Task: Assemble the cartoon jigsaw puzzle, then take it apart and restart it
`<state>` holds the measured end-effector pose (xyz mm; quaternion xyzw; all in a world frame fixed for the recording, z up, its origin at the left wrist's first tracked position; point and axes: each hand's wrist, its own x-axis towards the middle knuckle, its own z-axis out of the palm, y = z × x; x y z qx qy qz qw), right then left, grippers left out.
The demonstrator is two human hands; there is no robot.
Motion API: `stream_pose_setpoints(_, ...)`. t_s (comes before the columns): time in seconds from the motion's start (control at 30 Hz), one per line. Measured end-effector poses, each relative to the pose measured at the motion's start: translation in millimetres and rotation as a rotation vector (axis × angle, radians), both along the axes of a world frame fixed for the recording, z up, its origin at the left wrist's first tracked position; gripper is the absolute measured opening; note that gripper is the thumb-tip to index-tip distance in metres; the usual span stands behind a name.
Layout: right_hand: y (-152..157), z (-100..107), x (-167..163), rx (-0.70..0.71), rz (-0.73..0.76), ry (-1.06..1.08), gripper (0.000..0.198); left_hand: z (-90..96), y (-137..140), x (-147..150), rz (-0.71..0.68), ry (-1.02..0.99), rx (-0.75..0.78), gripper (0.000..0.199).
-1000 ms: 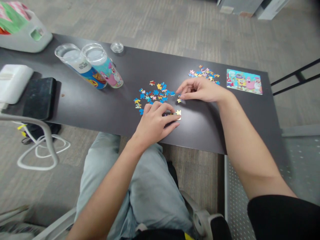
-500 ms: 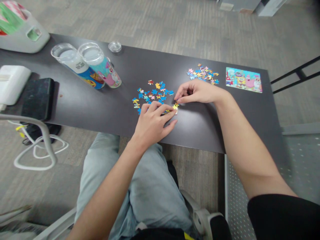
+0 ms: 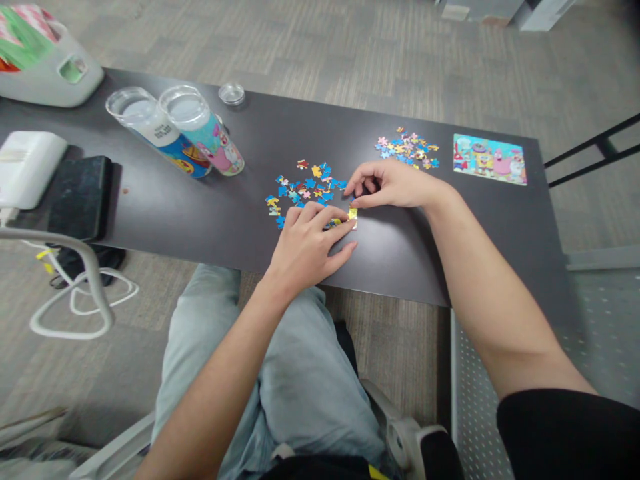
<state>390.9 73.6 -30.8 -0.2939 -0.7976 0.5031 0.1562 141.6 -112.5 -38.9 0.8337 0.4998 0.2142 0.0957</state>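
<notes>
My left hand (image 3: 313, 240) lies palm down near the front edge of the table, its fingers stretched out over several joined-looking yellow puzzle pieces that they mostly hide. Its fingertips touch the yellow and white pieces (image 3: 353, 217) at the right end. Just beyond, my right hand (image 3: 383, 187) has thumb and fingers drawn together at a small jigsaw puzzle piece (image 3: 353, 200), largely covered by the fingers. Loose blue, yellow and red puzzle pieces (image 3: 305, 190) are scattered behind my left hand.
A second pile of puzzle pieces (image 3: 407, 147) lies farther back, beside a cartoon picture card (image 3: 489, 160). Two printed clear tubes (image 3: 175, 140) stand to the left, near a round clear lid (image 3: 232, 94). A black box (image 3: 77, 197) and white box (image 3: 30, 167) are far left.
My right hand has shifted slightly, its thumb tip now down against the top of the yellow pieces. The dark-edged piece seen there before is now less visible. My left hand stays in place.
</notes>
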Motion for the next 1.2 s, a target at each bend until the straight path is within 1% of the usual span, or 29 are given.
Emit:
stream_pose_setpoints(0.13,0.5,-0.4,0.2,0.02,-0.004,0.011,0.04,0.0,-0.5,-0.1,0.01,0.026,-0.009,0.038)
stream_pose_setpoints(0.27,0.6,1.3,1.9,0.038,0.026,0.009,0.039,0.4,-0.5,-0.4,0.021,0.048,-0.017,0.041)
stream_pose_setpoints(0.4,1.5,-0.4,1.9,0.026,0.015,0.018,0.041,0.9,-0.7,-0.7,0.005,0.035,-0.013,0.041)
stream_pose_setpoints(0.57,6.5,-11.3,-1.2,-0.005,-0.068,0.103,0.051,1.5,-0.8,-1.4,0.009,0.065,-0.013,0.044)
stream_pose_setpoints(0.73,8.8,-21.9,-5.5,0.05,-0.158,0.153,0.049,1.3,-1.8,-0.8,-0.007,0.066,0.005,0.049)
stream_pose_setpoints(0.8,7.7,-23.8,-7.1,0.073,-0.209,0.137,0.049,0.0,-2.1,0.4,0.0,0.042,0.001,0.057)
stream_pose_setpoints(0.87,6.0,-25.4,-8.4,0.093,-0.229,0.11,0.048,-1.6,-1.0,0.7,0.042,-0.014,-0.005,0.063)
stream_pose_setpoints(0.9,5.3,-26.3,-9.0,0.103,-0.227,0.1,0.047,-2.3,0.3,-0.2,0.084,-0.058,0.003,0.061)
stream_pose_setpoints(0.97,4.2,-28.4,-10.0,0.127,-0.217,0.09,0.042,-3.0,4.5,-6.4,0.197,-0.176,0.039,0.05)
stream_pose_setpoints(1.03,3.6,-30.4,-11.1,0.155,-0.208,0.087,0.037,-2.8,9.5,-19.7,0.307,-0.265,0.079,0.039)
stream_pose_setpoints(1.07,3.4,-31.1,-11.7,0.172,-0.207,0.087,0.035,-2.7,11.6,-29.0,0.337,-0.274,0.087,0.036)
stream_pose_setpoints(1.13,2.7,-31.2,-12.7,0.206,-0.212,0.086,0.033,-3.6,14.2,-50.2,0.384,-0.199,0.101,0.031)
stream_pose_setpoints(1.2,1.6,-30.0,-13.3,0.228,-0.222,0.078,0.032,-6.8,14.3,-70.1,0.433,-0.161,0.123,0.038)
